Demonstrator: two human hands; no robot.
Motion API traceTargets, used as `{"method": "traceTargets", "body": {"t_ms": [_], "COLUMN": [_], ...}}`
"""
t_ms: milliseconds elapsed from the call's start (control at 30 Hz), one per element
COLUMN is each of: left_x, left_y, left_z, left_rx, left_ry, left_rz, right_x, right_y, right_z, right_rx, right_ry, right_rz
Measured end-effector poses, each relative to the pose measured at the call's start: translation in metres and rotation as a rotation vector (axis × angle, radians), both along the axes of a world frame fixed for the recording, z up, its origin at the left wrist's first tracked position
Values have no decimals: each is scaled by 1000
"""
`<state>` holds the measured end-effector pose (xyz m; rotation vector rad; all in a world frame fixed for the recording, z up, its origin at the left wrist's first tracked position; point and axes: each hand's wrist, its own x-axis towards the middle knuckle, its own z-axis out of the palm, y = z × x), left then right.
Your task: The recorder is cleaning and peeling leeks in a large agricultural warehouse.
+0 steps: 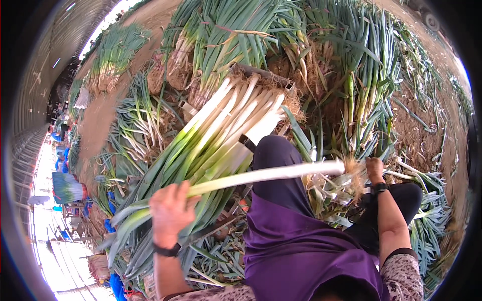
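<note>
My left hand (171, 208) is closed round a single leek (271, 174) where its white shaft turns to green leaves. The leek lies nearly level across my lap, its root end to the right and slightly blurred. Just beyond those roots is my right hand (374, 169), its fingers curled in; whether it holds anything does not show. A large pile of leeks (221, 113) with clean white shafts rests to the left of my knee, the root ends pointing away from me and the leaves running toward my left hand.
Tied leek bundles (236, 35) with roots on stand at the far side. More unsorted leeks (369, 75) lie at the far right. Stripped leaves (432, 226) and peelings (326, 193) cover the ground around my knees. A smaller leek heap (143, 118) sits at the left.
</note>
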<state>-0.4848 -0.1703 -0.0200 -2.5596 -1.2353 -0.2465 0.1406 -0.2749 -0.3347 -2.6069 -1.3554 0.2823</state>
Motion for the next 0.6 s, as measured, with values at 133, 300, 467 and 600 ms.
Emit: {"method": "traceTargets", "body": {"t_ms": [133,300,467,600], "left_x": [-25,-38,-25,-23], "left_y": [28,103,137,155], "left_z": [24,-67,-126,-137], "left_rx": [-148,-318,-421,-462], "left_ry": [-219,-291,-195,-277], "left_rz": [284,290,406,347], "right_x": [-26,-105,-121,-115], "right_y": [15,22,1,-1], "right_z": [5,14,19,5], "right_rx": [192,19,-342,-179], "right_ry": [164,460,326,477], "right_rz": [202,45,366,143]}}
